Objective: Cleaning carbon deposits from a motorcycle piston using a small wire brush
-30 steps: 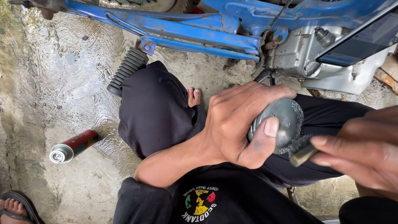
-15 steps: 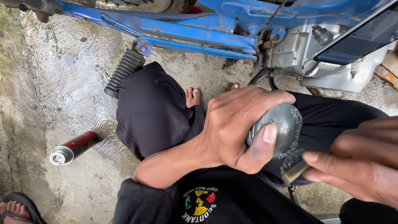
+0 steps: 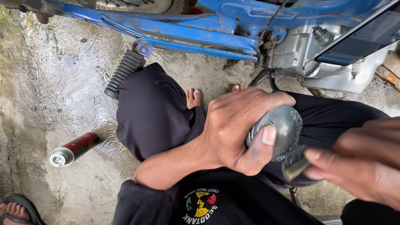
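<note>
- The left hand [image 3: 237, 129] wraps around a rounded grey metal part [image 3: 280, 131], thumb pressed on its near face and fingers curled over the top, holding it above the lap.
- The right hand [image 3: 362, 166] pinches a small flat tool [image 3: 296, 168] and sets its tip against the part's lower right edge; the part lies between the two hands, the left gripping it.
- Behind them stands a blue motorcycle frame [image 3: 187, 31] with its grey engine casing [image 3: 329, 79] and ribbed black footpeg [image 3: 124, 71].
- A red spray can [image 3: 74, 148] lies well apart on the wet concrete floor [image 3: 37, 91], near a sandalled foot [image 3: 16, 210].
</note>
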